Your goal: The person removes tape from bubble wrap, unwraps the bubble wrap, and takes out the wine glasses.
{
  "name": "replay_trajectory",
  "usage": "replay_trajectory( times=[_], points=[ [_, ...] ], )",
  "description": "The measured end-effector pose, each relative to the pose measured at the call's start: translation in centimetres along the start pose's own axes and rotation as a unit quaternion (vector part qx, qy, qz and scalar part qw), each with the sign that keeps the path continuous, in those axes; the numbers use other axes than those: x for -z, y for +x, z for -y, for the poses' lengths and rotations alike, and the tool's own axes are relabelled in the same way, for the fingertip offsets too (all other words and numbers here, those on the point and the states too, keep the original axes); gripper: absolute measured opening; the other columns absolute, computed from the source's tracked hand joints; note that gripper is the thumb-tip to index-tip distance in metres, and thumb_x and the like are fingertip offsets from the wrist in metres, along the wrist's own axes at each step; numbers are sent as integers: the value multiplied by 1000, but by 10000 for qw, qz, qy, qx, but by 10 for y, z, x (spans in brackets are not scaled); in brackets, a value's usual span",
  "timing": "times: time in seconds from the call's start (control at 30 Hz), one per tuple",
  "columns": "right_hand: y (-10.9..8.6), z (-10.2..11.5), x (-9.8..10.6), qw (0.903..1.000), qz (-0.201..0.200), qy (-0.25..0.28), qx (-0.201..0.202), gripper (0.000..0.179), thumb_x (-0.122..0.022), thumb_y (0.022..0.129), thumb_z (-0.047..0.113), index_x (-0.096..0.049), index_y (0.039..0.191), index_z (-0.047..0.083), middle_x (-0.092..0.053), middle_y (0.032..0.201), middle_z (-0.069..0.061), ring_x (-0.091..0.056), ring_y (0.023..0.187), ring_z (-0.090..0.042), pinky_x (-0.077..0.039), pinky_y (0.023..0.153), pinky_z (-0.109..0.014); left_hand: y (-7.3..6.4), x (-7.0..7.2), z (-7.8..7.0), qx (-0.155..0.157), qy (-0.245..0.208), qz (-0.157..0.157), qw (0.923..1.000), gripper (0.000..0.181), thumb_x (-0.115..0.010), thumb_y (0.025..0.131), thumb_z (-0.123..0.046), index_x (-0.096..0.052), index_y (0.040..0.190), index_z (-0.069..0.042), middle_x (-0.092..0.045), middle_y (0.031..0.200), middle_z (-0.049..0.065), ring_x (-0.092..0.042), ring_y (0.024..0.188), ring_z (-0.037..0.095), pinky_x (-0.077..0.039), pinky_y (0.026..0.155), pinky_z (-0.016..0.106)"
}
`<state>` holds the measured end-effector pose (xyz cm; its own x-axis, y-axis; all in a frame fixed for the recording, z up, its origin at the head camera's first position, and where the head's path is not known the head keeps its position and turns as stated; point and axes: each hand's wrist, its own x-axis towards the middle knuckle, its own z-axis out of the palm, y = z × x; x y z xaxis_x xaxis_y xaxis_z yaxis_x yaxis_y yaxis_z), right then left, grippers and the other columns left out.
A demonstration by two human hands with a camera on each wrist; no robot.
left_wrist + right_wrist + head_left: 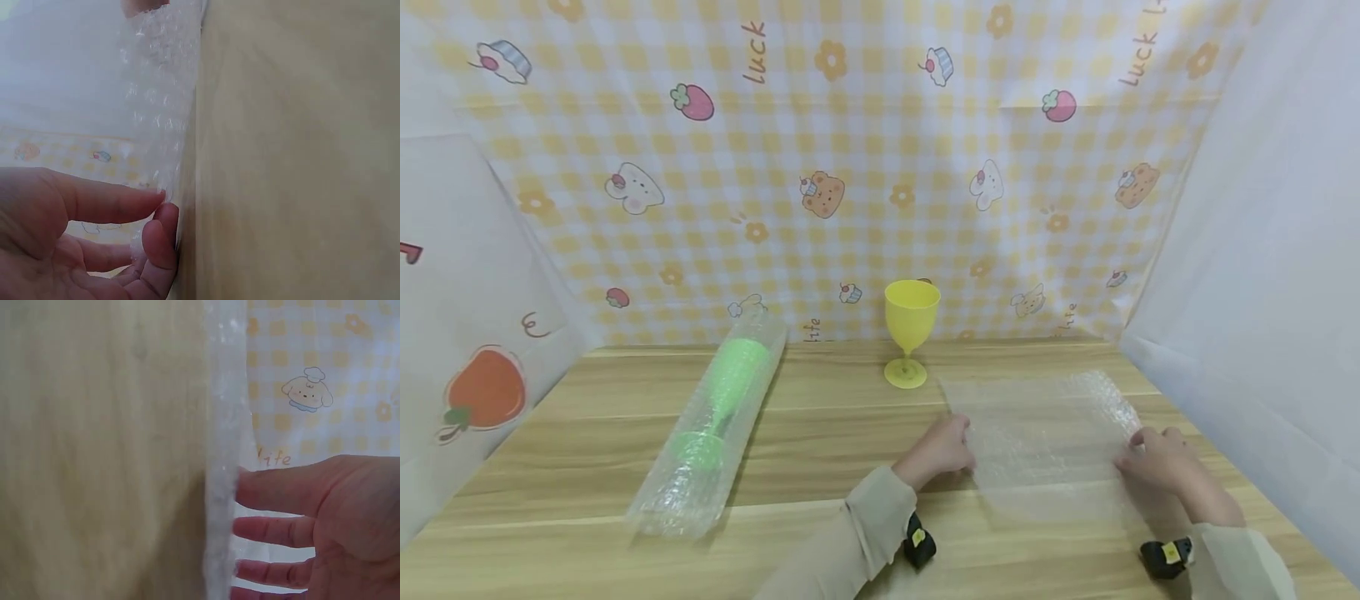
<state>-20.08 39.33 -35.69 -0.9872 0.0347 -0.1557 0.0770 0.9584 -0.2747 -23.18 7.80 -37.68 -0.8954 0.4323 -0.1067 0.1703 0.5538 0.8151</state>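
Observation:
A clear sheet of bubble wrap (1045, 450) spreads low over the right part of the table, held along its two side edges. My left hand (946, 447) pinches its left edge between thumb and fingers; the left wrist view shows the bubble wrap (156, 94) running away from those fingertips (159, 240). At the opposite edge, my right hand (1165, 462) holds the sheet, its fingertips partly hidden by the bubble wrap (225, 425) in the right wrist view. Behind the sheet, to its left, a yellow goblet (912, 317) stands upright.
On the left side of the table lies a green goblet (730, 387) inside a long bubble-wrap roll (677, 500). A yellow checked cloth (880, 167) closes off the back of the wooden table (820, 433). White cloths (1262, 250) hang at both sides.

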Motion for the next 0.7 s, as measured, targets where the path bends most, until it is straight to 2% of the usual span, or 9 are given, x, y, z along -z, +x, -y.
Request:
replay_trajectory(
  times=[0.07,0.13,0.2,0.27,0.4,0.5,0.7],
  points=[
    [2,-1,-1,9999,-114,8,34,63,-58,87,37,-47,114,-19,-36,108,-47,-39,97,-58,-41,78,-61,5,1,-1,63,101,-52,9999,56,-67,75,7,-46,128,10,-60,71,11,-46,43,12,-40,44,20],
    [4,-2,-3,9994,-277,-84,182,61,-58,87,36,-49,113,-18,-39,108,-47,-40,98,-58,-41,79,-62,10,3,-2,123,191,-118,9997,55,-67,76,7,-46,127,10,-61,89,18,-47,45,12,-41,44,19],
    [7,-2,-4,9981,-445,-201,380,57,-58,87,34,-52,112,-18,-43,108,-46,-41,99,-59,-40,80,-63,14,4,-2,236,188,-144,9994,57,-66,77,5,-46,129,9,-53,110,26,-48,46,12,-41,44,19],
    [9,-3,-6,9960,-612,-301,572,54,-58,87,32,-53,112,-17,-47,109,-45,-42,101,-60,-40,81,-65,19,5,-1,340,128,-202,9991,55,-66,76,6,-47,128,9,-42,122,28,-48,47,12,-41,43,19],
    [12,-4,-9,9930,-769,-135,891,53,-58,89,29,-52,114,-18,-48,112,-44,-42,104,-62,-40,82,-66,28,6,2,445,130,-469,9978,47,-64,75,7,-52,120,9,-40,120,24,-48,46,13,-39,40,17],
    [13,-4,-11,9930,-678,166,958,59,-56,91,30,-46,120,-20,-43,121,-45,-40,109,-62,-37,87,-67,35,6,3,466,150,-711,9963,45,-62,75,9,-53,119,9,-41,114,21,-48,44,12,-39,38,17],
    [17,-1,-16,9933,-385,621,890,69,-52,94,34,-34,128,-23,-30,130,-45,-29,118,-62,-30,95,-67,46,6,10,632,-8,-1093,9920,55,-60,78,7,-48,132,1,-39,129,26,-46,40,11,-40,36,18]
  ],
)
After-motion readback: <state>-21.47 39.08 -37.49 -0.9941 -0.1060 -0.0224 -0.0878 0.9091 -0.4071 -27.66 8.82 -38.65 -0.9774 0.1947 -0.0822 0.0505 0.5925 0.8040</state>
